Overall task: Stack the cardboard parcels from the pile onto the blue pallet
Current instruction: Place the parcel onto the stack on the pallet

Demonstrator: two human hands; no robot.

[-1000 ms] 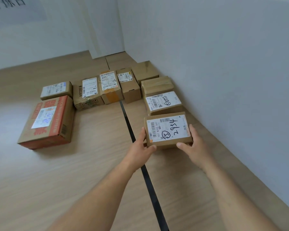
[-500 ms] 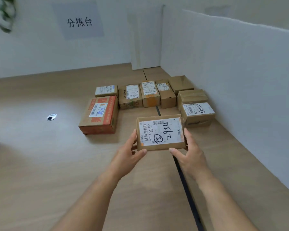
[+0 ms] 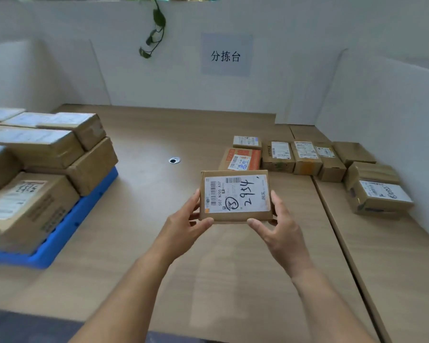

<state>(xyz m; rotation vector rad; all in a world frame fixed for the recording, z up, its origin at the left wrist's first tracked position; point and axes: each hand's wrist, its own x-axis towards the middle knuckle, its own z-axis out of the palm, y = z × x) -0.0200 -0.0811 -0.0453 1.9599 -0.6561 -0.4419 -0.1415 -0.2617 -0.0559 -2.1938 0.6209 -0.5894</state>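
My left hand (image 3: 183, 225) and right hand (image 3: 281, 227) have their fingers (image 3: 254, 222) clamped on the short sides of a flat cardboard parcel (image 3: 235, 197), held level above the table (image 3: 159, 134). I should carry it toward nine o'clock, keeping it flat, onto the matte stacked boxes (image 3: 32, 206) on the ribbed blue pallet (image 3: 60, 240). Its label looks glossy.

A wooden table (image 3: 159, 243) bears a round metal grommet (image 3: 174, 160). On the far white wall hangs a paper sign (image 3: 226, 55), a trailing plant (image 3: 156, 28) to its left.
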